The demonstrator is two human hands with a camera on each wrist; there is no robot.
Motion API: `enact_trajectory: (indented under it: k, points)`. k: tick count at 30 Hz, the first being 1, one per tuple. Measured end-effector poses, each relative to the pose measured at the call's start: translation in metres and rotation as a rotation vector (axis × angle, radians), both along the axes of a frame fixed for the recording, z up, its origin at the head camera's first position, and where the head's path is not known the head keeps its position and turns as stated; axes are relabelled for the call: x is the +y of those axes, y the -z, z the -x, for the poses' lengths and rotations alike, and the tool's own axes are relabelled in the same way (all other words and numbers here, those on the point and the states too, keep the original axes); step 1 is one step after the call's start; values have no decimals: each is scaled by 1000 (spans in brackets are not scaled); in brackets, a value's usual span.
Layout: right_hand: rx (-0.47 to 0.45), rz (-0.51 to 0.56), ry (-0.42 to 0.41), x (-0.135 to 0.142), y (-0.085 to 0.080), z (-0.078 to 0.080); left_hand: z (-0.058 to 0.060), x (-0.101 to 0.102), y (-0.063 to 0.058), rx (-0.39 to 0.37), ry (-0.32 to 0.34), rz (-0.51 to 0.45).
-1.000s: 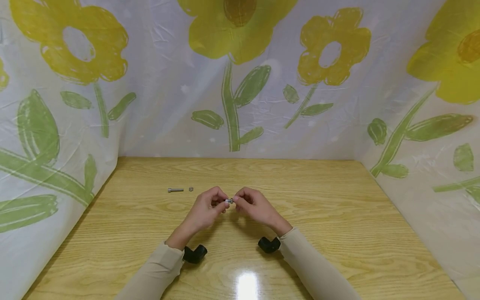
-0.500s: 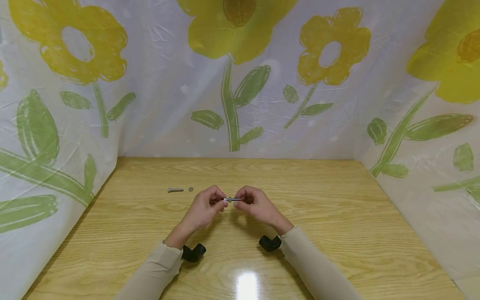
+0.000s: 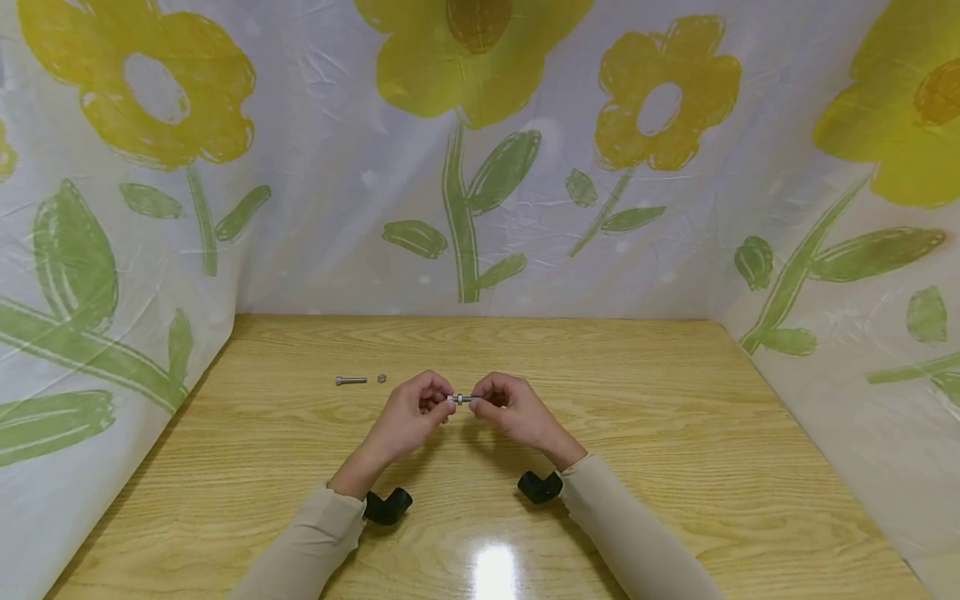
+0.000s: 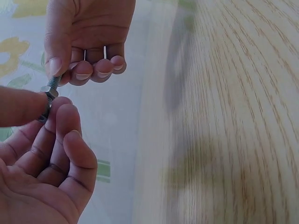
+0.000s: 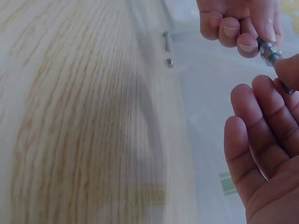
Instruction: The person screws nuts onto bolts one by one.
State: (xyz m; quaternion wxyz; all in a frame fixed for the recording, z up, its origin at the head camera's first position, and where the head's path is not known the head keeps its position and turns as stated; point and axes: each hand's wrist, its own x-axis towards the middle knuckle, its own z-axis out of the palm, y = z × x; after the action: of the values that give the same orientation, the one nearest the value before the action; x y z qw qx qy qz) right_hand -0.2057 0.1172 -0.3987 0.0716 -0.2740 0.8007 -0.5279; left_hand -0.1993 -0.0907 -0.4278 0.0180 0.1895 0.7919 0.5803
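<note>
My left hand pinches the head end of a metal bolt between thumb and fingers. Midway along the bolt sits a hex nut, also visible as a nut in the right wrist view. My right hand has thumb and forefinger on the threaded end, its other fingers loosely bent. The bolt lies roughly level between the two hands, above the table. In the right wrist view the bolt's tip shows below the right thumb.
A second bolt lies on the wooden table left of the hands, with a loose nut beside it. Black curved pieces sit at both wrists. Flower-printed cloth walls the table at the back and sides.
The right fingers have moved off the nut onto the bolt's threaded end, leaving the nut exposed between the hands. The left hand has stayed almost in place; the second bolt and loose nut are unmoved.
</note>
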Motion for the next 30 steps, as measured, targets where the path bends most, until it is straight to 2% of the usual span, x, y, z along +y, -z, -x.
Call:
enact_trajectory:
  k: [5, 8, 12, 14, 16, 23, 30]
  points:
    - [6, 13, 14, -1, 4, 0, 1, 0, 3, 53, 8, 48]
    - [4, 29, 20, -1, 14, 5, -1, 1, 1, 72, 19, 75]
    - [9, 35, 3, -2, 14, 4, -3, 4, 0, 89, 21, 87]
    - [5, 30, -6, -3, 6, -1, -3, 4, 0, 98, 19, 91]
    - [2, 34, -8, -3, 6, -1, -2, 3, 2, 112, 15, 95]
    - [-20, 64, -21, -3, 7, -1, -1, 1, 4, 77, 16, 136]
    - [-23, 55, -4, -3, 7, -1, -1, 3, 2, 61, -3, 100]
